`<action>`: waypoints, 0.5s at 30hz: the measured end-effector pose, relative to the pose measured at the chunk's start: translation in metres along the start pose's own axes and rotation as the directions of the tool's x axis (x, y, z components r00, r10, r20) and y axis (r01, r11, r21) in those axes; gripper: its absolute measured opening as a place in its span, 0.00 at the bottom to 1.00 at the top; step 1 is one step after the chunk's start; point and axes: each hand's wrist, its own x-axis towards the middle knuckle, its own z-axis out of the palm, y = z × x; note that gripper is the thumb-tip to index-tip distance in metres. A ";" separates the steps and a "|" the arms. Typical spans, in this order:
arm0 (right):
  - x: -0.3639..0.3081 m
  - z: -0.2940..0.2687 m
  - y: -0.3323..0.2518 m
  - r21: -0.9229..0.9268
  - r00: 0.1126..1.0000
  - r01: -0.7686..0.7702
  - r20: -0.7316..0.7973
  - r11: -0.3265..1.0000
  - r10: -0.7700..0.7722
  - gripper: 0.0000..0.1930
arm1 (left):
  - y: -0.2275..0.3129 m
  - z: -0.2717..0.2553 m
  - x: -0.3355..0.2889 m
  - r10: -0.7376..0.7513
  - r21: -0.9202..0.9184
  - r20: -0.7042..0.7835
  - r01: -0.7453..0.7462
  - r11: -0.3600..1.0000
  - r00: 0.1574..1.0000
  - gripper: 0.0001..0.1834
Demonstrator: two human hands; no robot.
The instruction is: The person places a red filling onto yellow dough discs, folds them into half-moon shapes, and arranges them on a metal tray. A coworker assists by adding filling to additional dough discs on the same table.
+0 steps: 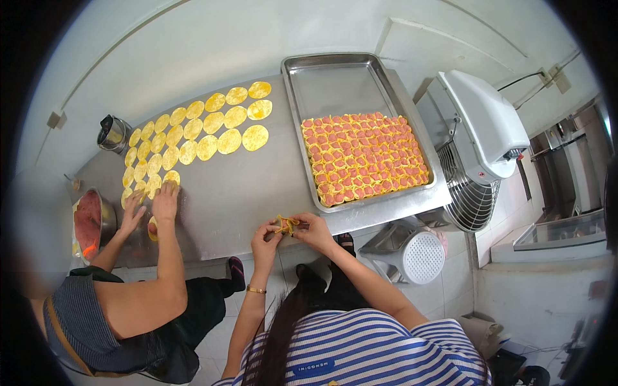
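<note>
Seen from above, a person in a blue-and-white striped top pinches one small yellow wrapper (286,224) between both hands at the near edge of a steel table (238,186). The left hand (264,241) has its fingertips drawn together on one side of the wrapper and the right hand (315,233) grips the other; its edges look gathered but not neatly closed, so this piece seems partway through shaping (whether filling sits inside is too small to tell). To the right, a large steel tray (341,83) holds tightly packed rows of finished pieces (367,161), pink filling showing in ruffled yellow wrappers. They cover the nearer, larger part; steel bottom shows at the far end, so the tray appears well over half done. Left to do, judging by the layout, are the flat yellow rounds (193,128) set out in lines on the table's left side, mostly without filling. There, a co-worker's hands (165,201) work over the nearest rounds, one of which carries a pink lump, beside a steel bowl (108,219) of pink filling.
</note>
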 end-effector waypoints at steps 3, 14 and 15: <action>-0.001 -0.001 -0.001 -0.047 1.000 0.018 -0.010 0.999 -0.019 0.15 | 0.002 0.003 0.001 0.018 0.089 0.055 -0.022 0.996 0.998 0.07; 0.004 -0.005 0.006 -0.305 0.972 0.227 0.013 0.925 -0.234 0.16 | 0.039 0.016 0.002 -0.118 0.265 0.058 0.098 0.959 0.991 0.14; 0.001 -0.006 0.007 -0.331 0.971 0.232 0.021 0.915 -0.239 0.16 | 0.038 0.017 0.003 -0.104 0.328 0.077 0.074 0.942 0.992 0.15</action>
